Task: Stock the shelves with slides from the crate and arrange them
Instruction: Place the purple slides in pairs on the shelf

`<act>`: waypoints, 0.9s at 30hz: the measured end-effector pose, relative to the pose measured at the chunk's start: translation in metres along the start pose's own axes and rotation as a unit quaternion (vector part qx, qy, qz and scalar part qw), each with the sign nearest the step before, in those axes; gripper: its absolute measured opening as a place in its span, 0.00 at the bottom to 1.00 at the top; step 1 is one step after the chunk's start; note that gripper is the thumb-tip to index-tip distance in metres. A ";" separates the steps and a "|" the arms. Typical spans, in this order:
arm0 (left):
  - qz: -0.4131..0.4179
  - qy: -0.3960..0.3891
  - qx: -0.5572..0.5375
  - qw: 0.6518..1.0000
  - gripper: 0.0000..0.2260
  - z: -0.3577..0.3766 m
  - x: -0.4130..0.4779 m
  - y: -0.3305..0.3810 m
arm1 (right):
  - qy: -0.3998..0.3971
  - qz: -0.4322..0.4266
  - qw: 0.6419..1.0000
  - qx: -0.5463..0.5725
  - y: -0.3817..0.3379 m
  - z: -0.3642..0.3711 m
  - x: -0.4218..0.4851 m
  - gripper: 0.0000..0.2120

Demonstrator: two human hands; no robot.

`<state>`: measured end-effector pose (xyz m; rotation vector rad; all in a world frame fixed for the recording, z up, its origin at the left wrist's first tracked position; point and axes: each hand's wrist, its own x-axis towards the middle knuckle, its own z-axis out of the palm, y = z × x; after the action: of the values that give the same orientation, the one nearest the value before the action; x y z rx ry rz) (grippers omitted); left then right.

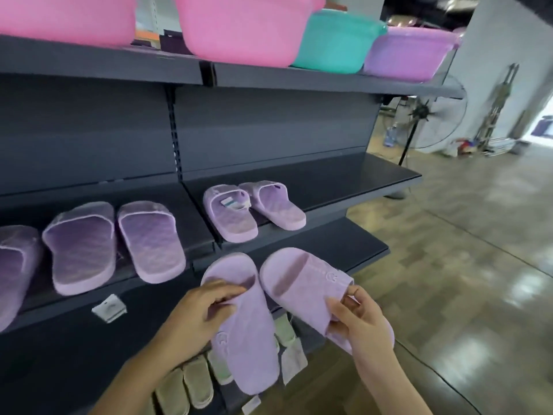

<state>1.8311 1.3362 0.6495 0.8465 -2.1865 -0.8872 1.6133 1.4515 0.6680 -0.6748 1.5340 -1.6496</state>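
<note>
I hold two lilac slides in front of the dark shelving. My left hand (199, 314) grips the strap of the left slide (248, 339), which points down toward me. My right hand (359, 322) pinches the side of the right slide (302, 280), which is tilted up toward the shelf. On the middle shelf (359, 181) lie a pair of lilac slides (254, 211) with a tag, and further left several more lilac slides (113, 244). No crate is in view.
The top shelf carries pink basins (239, 25), a teal basin (338, 40) and a purple basin (410, 52). A lower shelf holds beige and pale green slides (191, 381) and a loose tag (109, 308). A standing fan (425, 115) is on the tiled floor to the right.
</note>
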 end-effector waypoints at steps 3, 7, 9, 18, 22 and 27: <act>0.020 0.007 -0.018 1.000 0.25 0.002 0.043 -0.004 | 0.003 -0.024 1.000 0.020 -0.013 -0.004 0.038 0.04; 0.032 0.021 -0.046 0.998 0.32 0.005 0.091 -0.004 | 0.023 -0.036 0.998 0.048 -0.027 -0.008 0.076 0.05; 0.039 0.016 -0.051 0.998 0.29 0.007 0.114 -0.001 | 0.037 -0.039 0.998 0.043 -0.035 -0.012 0.092 0.06; 0.019 -0.011 -0.084 0.996 0.18 0.031 0.223 0.017 | 0.033 -0.084 0.993 0.074 -0.071 -0.037 0.179 0.07; 0.007 0.000 -0.094 0.996 0.18 0.041 0.277 0.029 | 0.037 -0.105 0.991 0.079 -0.087 -0.045 0.227 0.03; -0.017 0.029 -0.114 0.993 0.19 0.058 0.338 0.028 | 0.029 -0.106 0.990 0.094 -0.100 -0.055 0.291 0.07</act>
<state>1.5773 1.1218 0.7392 0.7885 -1.9812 -1.0907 1.3875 1.2432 0.7243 -0.7120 1.3627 -1.9601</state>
